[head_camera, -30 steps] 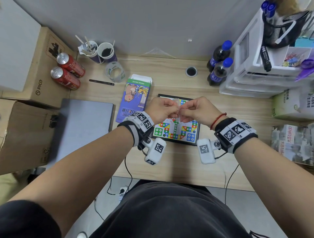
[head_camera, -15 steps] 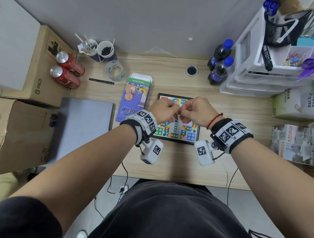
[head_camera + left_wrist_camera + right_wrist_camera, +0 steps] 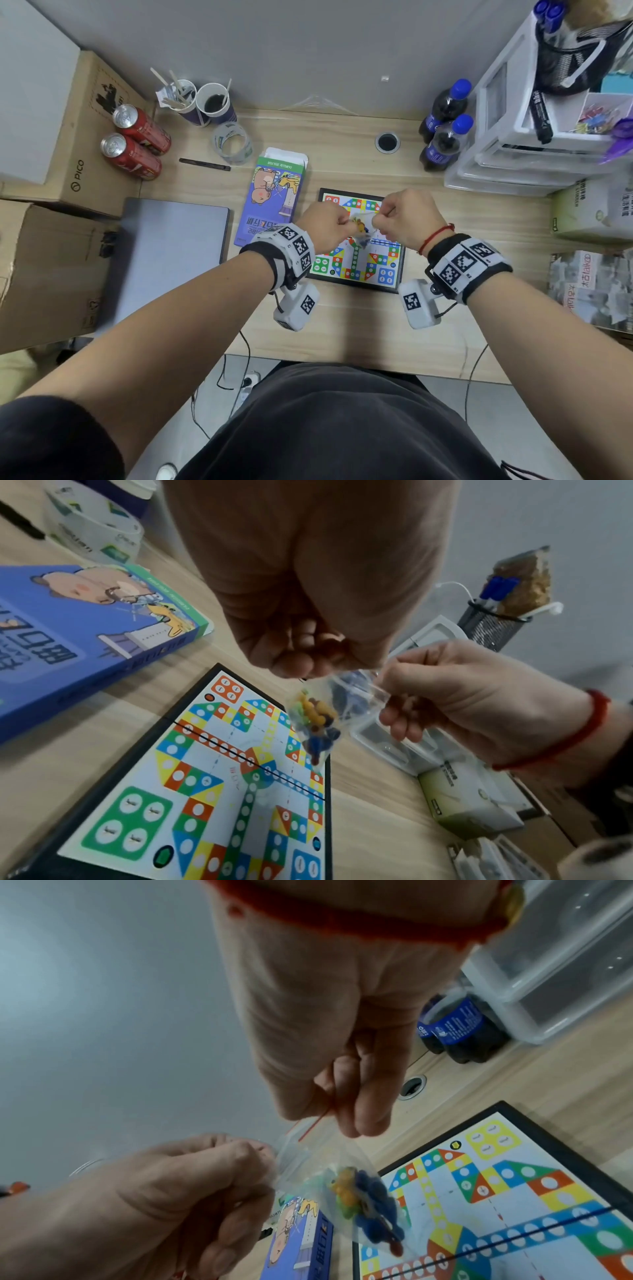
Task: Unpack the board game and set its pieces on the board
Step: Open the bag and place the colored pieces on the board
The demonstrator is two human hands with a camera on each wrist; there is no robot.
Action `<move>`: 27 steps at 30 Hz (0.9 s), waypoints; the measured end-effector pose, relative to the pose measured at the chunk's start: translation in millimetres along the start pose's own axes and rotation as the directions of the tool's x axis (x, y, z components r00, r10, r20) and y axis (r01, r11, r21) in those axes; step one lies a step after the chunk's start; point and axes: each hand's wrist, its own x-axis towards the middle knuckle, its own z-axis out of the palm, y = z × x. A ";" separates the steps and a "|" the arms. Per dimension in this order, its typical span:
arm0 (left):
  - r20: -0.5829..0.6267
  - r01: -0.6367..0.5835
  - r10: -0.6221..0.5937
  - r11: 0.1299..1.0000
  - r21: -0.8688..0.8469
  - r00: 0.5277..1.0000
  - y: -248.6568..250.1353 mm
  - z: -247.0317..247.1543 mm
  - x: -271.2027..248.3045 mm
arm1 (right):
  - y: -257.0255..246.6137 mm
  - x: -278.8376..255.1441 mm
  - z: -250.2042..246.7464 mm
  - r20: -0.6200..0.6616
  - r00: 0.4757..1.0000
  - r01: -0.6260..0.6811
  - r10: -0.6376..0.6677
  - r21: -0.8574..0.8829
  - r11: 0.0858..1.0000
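Note:
A small clear zip bag (image 3: 318,718) (image 3: 356,1199) (image 3: 361,228) of coloured game pieces hangs above the open board (image 3: 380,270) (image 3: 192,777) (image 3: 514,1191). My left hand (image 3: 329,226) (image 3: 308,653) (image 3: 192,1183) pinches one side of the bag's top edge. My right hand (image 3: 404,219) (image 3: 346,1112) (image 3: 428,685) pinches the other side, and the mouth is pulled apart between them. The pieces sit bunched in the bag's bottom. The board lies flat on the desk with no pieces on it. The blue game box (image 3: 274,195) (image 3: 78,626) lies left of the board.
A closed grey laptop (image 3: 164,253) lies at the left. Two red cans (image 3: 137,144), two paper cups (image 3: 198,102), a tape roll (image 3: 233,142) and a pen (image 3: 205,164) stand at the back left. Two bottles (image 3: 445,126) and white plastic drawers (image 3: 534,137) fill the back right.
My hands have drawn a little apart, spreading the top of the bag open. The bag of pieces now shows between them.

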 end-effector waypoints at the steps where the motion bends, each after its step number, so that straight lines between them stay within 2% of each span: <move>1: 0.010 -0.008 0.008 1.000 -0.019 1.000 1.3 0.2 -0.5 | -1.1 0.5 -0.2 0.014 1.000 0.002 -0.002 -0.004 1.000; 7: 0.079 0.014 0.004 0.972 -0.233 0.997 14.6 -2.7 -5.4 | -6.6 -2.0 9.1 0.088 0.993 0.075 -0.074 -0.004 0.997; 11: 0.052 -0.016 0.022 0.994 -0.112 0.998 11.2 -8.4 -5.3 | 1.8 0.7 10.0 0.033 0.999 0.027 -0.029 0.043 0.999; 13: 0.035 -0.014 0.016 0.999 -0.045 0.999 7.3 -10.8 -4.1 | 3.8 2.1 7.2 0.048 0.998 0.033 -0.034 0.035 0.999; 14: 0.024 -0.011 0.011 1.000 -0.028 1.000 5.6 -10.6 -3.8 | 2.5 2.0 5.7 0.084 0.995 0.049 -0.055 0.069 0.996; 16: -0.010 0.015 -0.015 0.999 -0.044 1.000 1.8 -10.4 -1.9 | -2.9 -1.5 2.3 0.207 0.974 0.030 -0.087 0.263 0.964; 18: -0.016 0.062 -0.067 0.974 -0.218 0.998 1.7 -12.9 -1.7 | -6.5 -6.9 -1.5 0.315 0.938 0.002 -0.144 0.412 0.911; 19: 0.020 0.106 -0.106 0.918 -0.382 0.994 3.1 -14.1 -2.5 | -5.0 -7.4 -1.7 0.330 0.929 0.016 -0.169 0.419 0.908; 21: 0.119 0.208 -0.173 0.713 -0.670 0.978 8.9 -18.0 -4.6 | -1.2 -8.4 -0.1 0.314 0.929 0.072 -0.196 0.366 0.928; 22: 0.149 0.238 -0.193 0.616 -0.751 0.970 11.5 -18.9 -5.3 | -0.8 -9.3 2.3 0.290 0.936 0.093 -0.199 0.344 0.934; 25: 0.164 0.235 -0.200 0.412 -0.880 0.966 17.3 -21.7 -3.7 | -1.4 -6.9 11.0 0.129 0.971 0.148 -0.200 0.333 0.931; 27: 0.168 0.234 -0.222 0.318 -0.919 0.960 18.0 -21.8 -2.9 | -1.8 -2.9 11.9 0.032 0.981 0.176 -0.193 0.294 0.940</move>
